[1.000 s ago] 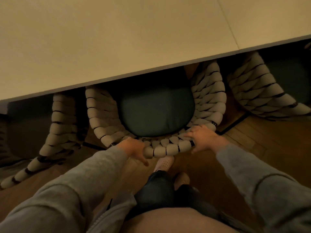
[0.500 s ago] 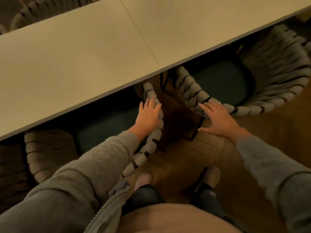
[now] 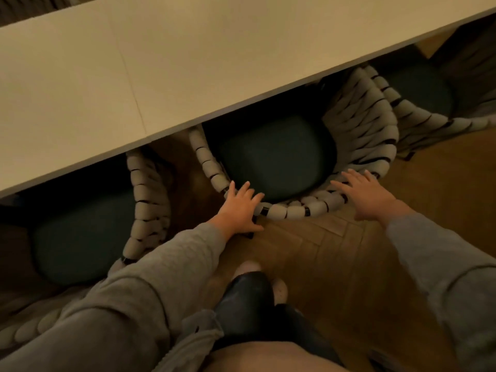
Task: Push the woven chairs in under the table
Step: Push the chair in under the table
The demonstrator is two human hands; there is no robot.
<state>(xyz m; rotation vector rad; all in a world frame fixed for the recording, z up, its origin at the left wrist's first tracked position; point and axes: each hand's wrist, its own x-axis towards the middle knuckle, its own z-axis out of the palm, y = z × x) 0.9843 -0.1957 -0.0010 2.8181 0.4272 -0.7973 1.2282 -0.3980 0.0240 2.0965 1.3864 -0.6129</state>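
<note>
A woven chair (image 3: 298, 209) with a thick pale rope rim and a dark green cushion sits in front of me, its front part under the pale table (image 3: 166, 71). My left hand (image 3: 239, 208) lies flat on the left end of its back rim, fingers spread. My right hand (image 3: 367, 194) rests flat on the right end of the same rim, fingers apart. Neither hand grips anything. A second woven chair (image 3: 145, 205) stands at the left, partly tucked under the table. A third woven chair (image 3: 429, 122) sits at the right, mostly under the table.
The wooden parquet floor (image 3: 335, 251) stretches below the chairs. My legs and pale shoes (image 3: 248, 267) stand right behind the middle chair. Another rope rim (image 3: 29, 326) shows at the bottom left corner. The table edge runs diagonally across the view.
I have shifted to the right along the table. Both hands left the gap between two chairs and now rest on the back rim of the chair that was at the right.
</note>
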